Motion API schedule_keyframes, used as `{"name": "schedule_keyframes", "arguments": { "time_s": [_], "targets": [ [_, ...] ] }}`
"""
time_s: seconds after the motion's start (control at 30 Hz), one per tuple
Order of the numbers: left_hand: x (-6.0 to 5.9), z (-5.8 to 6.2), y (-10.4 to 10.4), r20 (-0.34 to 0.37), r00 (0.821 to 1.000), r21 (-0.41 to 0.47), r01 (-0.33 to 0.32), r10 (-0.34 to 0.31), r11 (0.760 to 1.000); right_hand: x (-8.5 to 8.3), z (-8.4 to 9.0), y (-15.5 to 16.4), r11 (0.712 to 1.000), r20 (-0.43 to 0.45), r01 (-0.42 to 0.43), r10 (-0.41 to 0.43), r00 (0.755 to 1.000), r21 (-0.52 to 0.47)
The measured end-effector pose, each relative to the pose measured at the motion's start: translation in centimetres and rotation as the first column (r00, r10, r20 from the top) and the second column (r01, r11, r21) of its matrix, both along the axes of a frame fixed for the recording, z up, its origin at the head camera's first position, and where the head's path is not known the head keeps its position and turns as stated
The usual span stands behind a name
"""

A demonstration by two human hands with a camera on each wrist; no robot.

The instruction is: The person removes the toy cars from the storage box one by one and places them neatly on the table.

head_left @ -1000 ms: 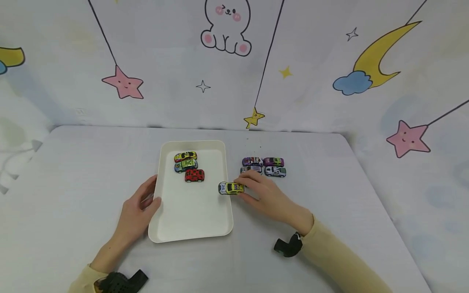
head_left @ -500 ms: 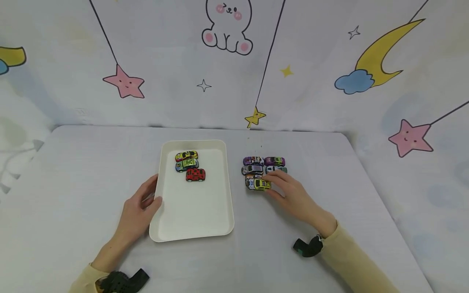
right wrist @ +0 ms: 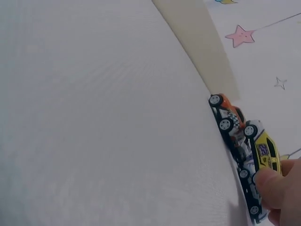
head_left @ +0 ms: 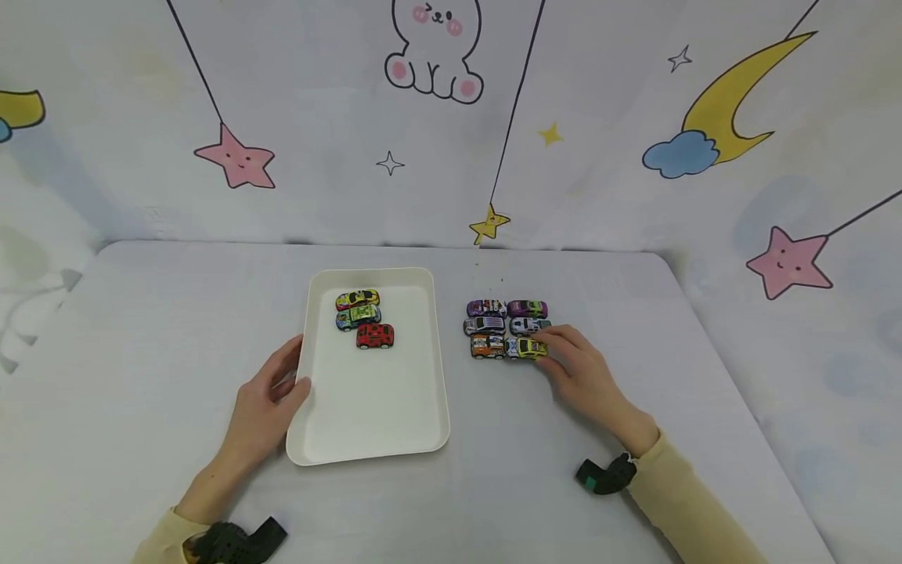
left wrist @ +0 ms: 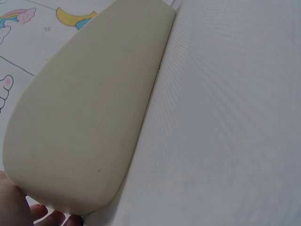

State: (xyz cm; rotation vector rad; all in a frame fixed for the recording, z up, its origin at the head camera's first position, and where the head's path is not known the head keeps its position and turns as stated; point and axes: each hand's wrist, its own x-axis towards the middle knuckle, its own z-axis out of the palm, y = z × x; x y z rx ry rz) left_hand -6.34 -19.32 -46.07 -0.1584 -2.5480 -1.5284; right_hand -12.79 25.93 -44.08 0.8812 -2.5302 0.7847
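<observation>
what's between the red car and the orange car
From red car to orange car, the head view shows bare tray, its rim, then bare tabletop.

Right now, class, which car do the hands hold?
The yellow-and-white car, right of the tray, beside the orange car: it alone is pinched, by the right hand.

Tray (head_left: 366,407) is wht, red car (head_left: 375,336) blk-spotted, orng car (right wrist: 230,113) b/w-checked, yel car (head_left: 523,348) part wht.
</observation>
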Motion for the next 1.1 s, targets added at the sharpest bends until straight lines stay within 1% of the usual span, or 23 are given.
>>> {"name": "schedule_keyframes", "arguments": {
  "time_s": [0.1,0.3,0.53,0.73,1.1],
  "targets": [
    [0.0,0.1,0.0,0.003,1.000,-0.003,0.001,-0.001,1.000,-0.1,-0.4,0.2,0.999,-0.020,0.015,-0.016,1.000,-0.034],
    [0.1,0.1,0.0,0.002,1.000,-0.003,-0.001,0.001,1.000,-0.4,-1.2,0.4,0.997,-0.019,0.029,-0.030,0.999,-0.071],
    [0.0,0.0,0.0,0.001,1.000,-0.006,0.000,0.000,1.000,-0.6,-1.9,0.7,0.998,-0.034,0.034,-0.037,0.999,-0.061],
    [0.0,0.0,-0.1,0.002,1.000,0.004,0.000,0.000,1.000,-0.7,-2.3,0.6,0.997,-0.020,0.063,-0.064,0.998,-0.044],
    [-0.1,-0.1,-0.1,0.002,1.000,0.003,0.004,-0.004,1.000,-0.5,-2.2,0.6,0.997,-0.029,0.057,-0.058,0.998,-0.052]
  ]
}}
